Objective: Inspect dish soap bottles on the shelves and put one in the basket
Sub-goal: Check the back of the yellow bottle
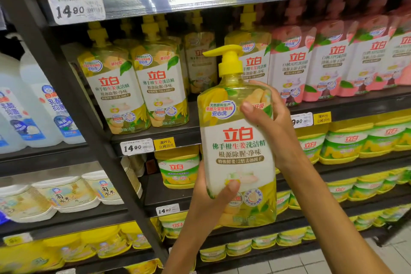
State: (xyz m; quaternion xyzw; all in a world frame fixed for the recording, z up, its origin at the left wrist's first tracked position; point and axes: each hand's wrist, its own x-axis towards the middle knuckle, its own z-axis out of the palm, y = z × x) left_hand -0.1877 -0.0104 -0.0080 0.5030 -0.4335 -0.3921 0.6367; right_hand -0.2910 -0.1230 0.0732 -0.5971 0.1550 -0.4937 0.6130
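**Yellow pump bottle held up in both hands before the shelves**

To the far left stand white jugs with blue labels on their own shelf, well apart from the action. Next come the yellow refill pouches above a price tag reading 14.90.

The left hand grips the dish soap bottle low on its left side, thumb curled across the front near the bottom of the white label, the other fingers hidden behind. The bottle is upright, clear of the shelf and held in the air, label facing the camera, its yellow pump head at the top.

The right hand wraps the bottle's upper right shoulder, thumb pressed on the front just above the label, fingers curled round the back.

Judging by its size and the liquid filling it nearly to the neck, the bottle is likely heavy; the plastic wall looks stiff but smooth, possibly slippery. The waist and base seem the safest holds; lifting by the pump could strain it.

Further right sit pink pouches and stacked yellow tubs. No basket is in view.
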